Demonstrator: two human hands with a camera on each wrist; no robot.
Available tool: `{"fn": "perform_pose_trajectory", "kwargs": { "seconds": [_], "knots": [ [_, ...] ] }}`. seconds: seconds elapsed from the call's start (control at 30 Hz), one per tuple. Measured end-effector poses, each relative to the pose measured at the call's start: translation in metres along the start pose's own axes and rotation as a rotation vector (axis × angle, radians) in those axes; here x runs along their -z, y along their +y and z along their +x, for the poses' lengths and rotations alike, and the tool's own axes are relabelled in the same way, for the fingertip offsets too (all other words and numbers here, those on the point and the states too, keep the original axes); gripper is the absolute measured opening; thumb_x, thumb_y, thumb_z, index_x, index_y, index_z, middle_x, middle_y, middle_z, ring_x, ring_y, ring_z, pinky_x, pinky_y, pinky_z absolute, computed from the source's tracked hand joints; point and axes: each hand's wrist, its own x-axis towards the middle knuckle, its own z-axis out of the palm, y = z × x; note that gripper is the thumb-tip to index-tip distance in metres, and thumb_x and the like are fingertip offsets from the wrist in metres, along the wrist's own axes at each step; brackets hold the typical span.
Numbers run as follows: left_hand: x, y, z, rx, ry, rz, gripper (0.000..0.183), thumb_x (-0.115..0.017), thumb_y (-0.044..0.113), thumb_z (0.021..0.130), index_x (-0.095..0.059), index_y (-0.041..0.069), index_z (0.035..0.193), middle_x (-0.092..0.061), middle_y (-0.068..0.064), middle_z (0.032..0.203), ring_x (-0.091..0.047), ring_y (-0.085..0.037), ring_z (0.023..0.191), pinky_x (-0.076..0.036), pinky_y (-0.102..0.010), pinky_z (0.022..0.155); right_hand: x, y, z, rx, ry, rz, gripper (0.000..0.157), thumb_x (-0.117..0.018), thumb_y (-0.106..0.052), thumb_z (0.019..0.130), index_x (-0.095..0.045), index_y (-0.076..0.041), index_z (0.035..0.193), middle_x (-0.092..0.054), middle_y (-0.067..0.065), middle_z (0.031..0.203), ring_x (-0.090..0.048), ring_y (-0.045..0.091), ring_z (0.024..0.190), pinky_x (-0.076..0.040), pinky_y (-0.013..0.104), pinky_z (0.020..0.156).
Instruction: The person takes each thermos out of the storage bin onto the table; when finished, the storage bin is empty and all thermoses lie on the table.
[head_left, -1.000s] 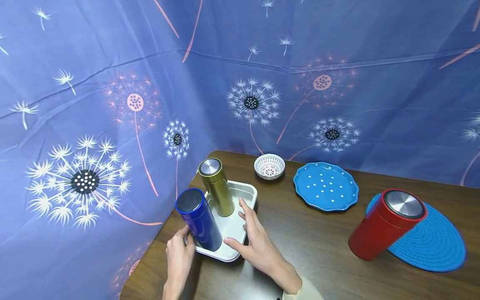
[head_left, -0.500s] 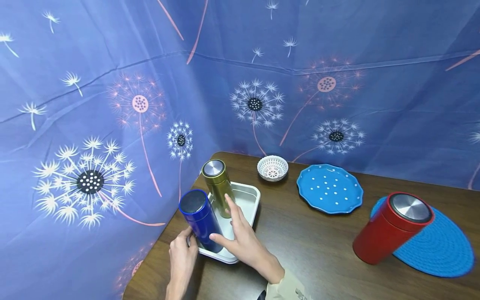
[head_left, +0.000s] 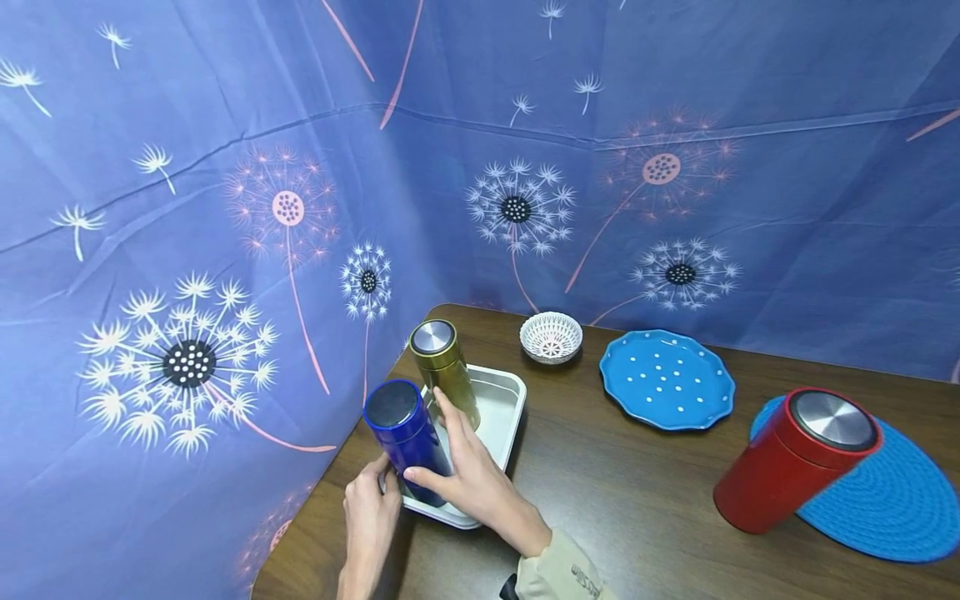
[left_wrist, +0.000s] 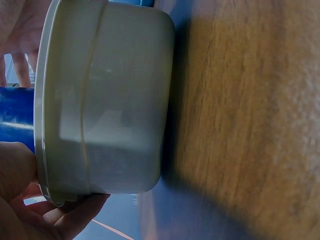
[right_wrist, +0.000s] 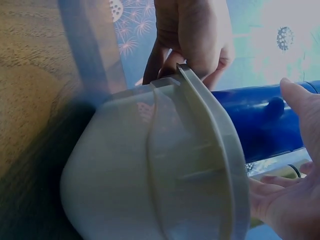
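Blue bottle and gold bottle both stand in the white tub, the blue one at the near end and the gold one behind it. The tub sits on the brown table, near its left edge. The left hand pinches the tub's near left corner, with bent fingers at the rim. The right hand is spread wide and has hold of nothing. Its thumb is right by the blue bottle, but I can't tell if they touch. Both bottles are tall and thin, so I think they could tip easily. If the right hand bumps the blue one, it may wobble and knock the gold one too. If the left hand pulls its corner up hard, the tub may tilt, because just one corner is held, and both bottles could slide or fall. A big push to the left might send the tub off the table's edge. The bottles look shiny, so a weak grip might slip. The red bottle stands well apart by the blue mat, so it seems safe from bumps.
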Motion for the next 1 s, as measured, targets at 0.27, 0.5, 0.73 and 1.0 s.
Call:
{"fn": "perform_pose_trajectory", "kwargs": {
  "seconds": [0.27, 0.5, 0.73, 1.0],
  "knots": [
    [0.000, 0.000, -0.001, -0.004, 0.008, 0.001, 0.026, -0.060, -0.005, 0.084, -0.074, 0.001, 0.106, -0.072, -0.021, 0.102, -0.067, -0.047, 0.090, -0.047, -0.059, 0.069, -0.007, 0.002, 0.003, -0.008, -0.015, 0.014, 0.102, -0.077, -0.040, 0.081, -0.013, -0.017, 0.157, -0.036, 0.014, 0.153, -0.041, 0.026, 0.137, -0.039, 0.050, 0.105],
    [0.000, 0.000, 0.000, -0.006, -0.001, -0.001, 0.027, -0.060, -0.006, 0.083, -0.073, -0.001, 0.107, -0.072, -0.021, 0.101, -0.067, -0.047, 0.090, -0.047, -0.059, 0.069, -0.015, 0.005, 0.007, 0.002, 0.006, 0.033, 0.099, -0.079, -0.034, 0.081, -0.017, -0.012, 0.156, -0.035, 0.013, 0.154, -0.046, 0.026, 0.134, -0.045, 0.043, 0.101],
    [0.000, 0.001, -0.001, 0.008, -0.003, -0.014, 0.027, -0.061, -0.005, 0.083, -0.073, -0.003, 0.107, -0.071, -0.022, 0.103, -0.067, -0.047, 0.093, -0.048, -0.060, 0.073, -0.019, 0.006, 0.009, 0.004, 0.021, 0.003, 0.094, -0.079, -0.035, 0.081, -0.023, -0.013, 0.153, -0.042, 0.013, 0.150, -0.047, 0.025, 0.134, -0.041, 0.046, 0.105],
    [-0.001, -0.001, -0.001, 0.005, 0.005, -0.006, 0.027, -0.061, -0.004, 0.083, -0.073, -0.002, 0.107, -0.071, -0.022, 0.102, -0.067, -0.048, 0.092, -0.047, -0.060, 0.072, -0.022, 0.006, 0.008, 0.023, 0.053, 0.039, 0.088, -0.080, -0.032, 0.080, -0.030, -0.013, 0.150, -0.051, 0.012, 0.142, -0.055, 0.022, 0.125, -0.047, 0.040, 0.100]
  ]
}}
